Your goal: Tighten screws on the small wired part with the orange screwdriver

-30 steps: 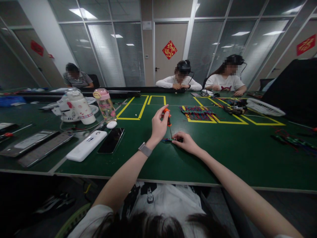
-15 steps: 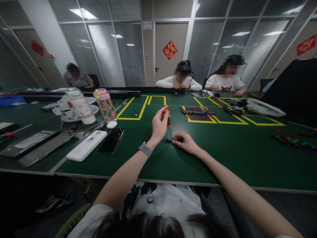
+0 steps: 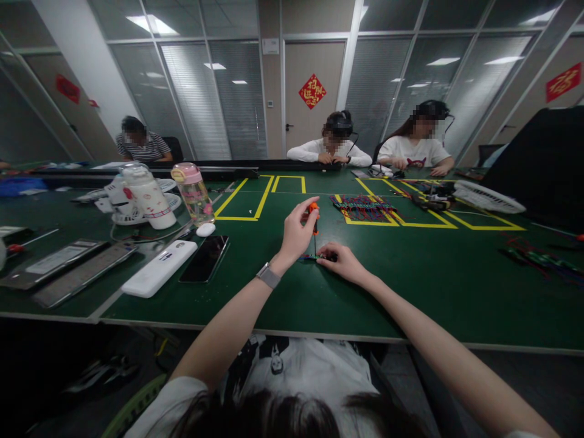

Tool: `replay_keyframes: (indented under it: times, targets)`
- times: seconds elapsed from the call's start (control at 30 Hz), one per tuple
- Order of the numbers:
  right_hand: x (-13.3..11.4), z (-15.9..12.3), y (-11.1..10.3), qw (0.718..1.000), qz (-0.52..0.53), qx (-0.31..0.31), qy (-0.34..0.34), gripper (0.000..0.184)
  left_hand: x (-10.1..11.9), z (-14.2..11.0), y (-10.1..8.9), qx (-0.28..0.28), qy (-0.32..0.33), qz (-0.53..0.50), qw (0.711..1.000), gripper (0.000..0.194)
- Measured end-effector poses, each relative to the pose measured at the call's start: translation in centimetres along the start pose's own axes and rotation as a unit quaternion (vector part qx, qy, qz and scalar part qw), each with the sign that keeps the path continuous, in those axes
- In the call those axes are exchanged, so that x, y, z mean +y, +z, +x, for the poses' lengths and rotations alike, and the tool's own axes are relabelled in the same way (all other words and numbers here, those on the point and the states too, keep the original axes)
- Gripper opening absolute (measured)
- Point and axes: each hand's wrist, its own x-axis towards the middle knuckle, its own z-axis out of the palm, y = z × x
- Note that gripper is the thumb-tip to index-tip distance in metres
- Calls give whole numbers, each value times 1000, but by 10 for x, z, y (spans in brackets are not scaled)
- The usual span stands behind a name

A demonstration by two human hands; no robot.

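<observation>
My left hand (image 3: 297, 232) is closed around the orange and black handle of a screwdriver (image 3: 315, 230). The tool stands almost upright, its thin shaft pointing down at a small green circuit board (image 3: 311, 258) that lies on the table. Thumb and fingers of my right hand (image 3: 336, 260) pinch the right end of this board and keep it against the tabletop. Coloured wires show at the board's left side. Whether the tip sits in a screw is too small to make out.
Beyond my hands lies a bundle of wired boards (image 3: 365, 208) inside yellow tape. More wired boards (image 3: 545, 260) are at right. To the left are a dark phone (image 3: 205, 258), a white power bank (image 3: 159, 268) and a pink-lidded bottle (image 3: 194, 193). Several people sit across the table.
My left hand has shifted slightly right, and the screwdriver has gone from tilted to nearly upright. My right hand and the board stay in place.
</observation>
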Motion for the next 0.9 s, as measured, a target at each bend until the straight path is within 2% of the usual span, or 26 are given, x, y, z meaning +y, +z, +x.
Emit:
replay_keyframes:
  times: [0.07,0.13,0.37,0.5,0.77,0.83,0.9]
  targets:
    - [1,0,0,1000,2,1,-2,11,3,-2,1,-69,13,9,997,36]
    - [1,0,0,1000,5,2,-2,11,5,-4,2,-101,24,19,994,39]
    - [0,-1,0,1000,4,4,5,13,0,1,0,-36,5,16,999,41]
    - [-2,-1,0,1000,2,5,4,12,1,2,-2,-27,8,15,999,42]
    - [-8,-1,-3,1000,6,4,14,15,7,2,-7,-23,84,123,989,43]
    - [-8,-1,-3,1000,6,-1,15,15,3,4,-10,-34,64,153,985,43]
    - [-7,-1,-3,1000,1,-4,15,14,-3,6,-13,-92,7,210,973,32]
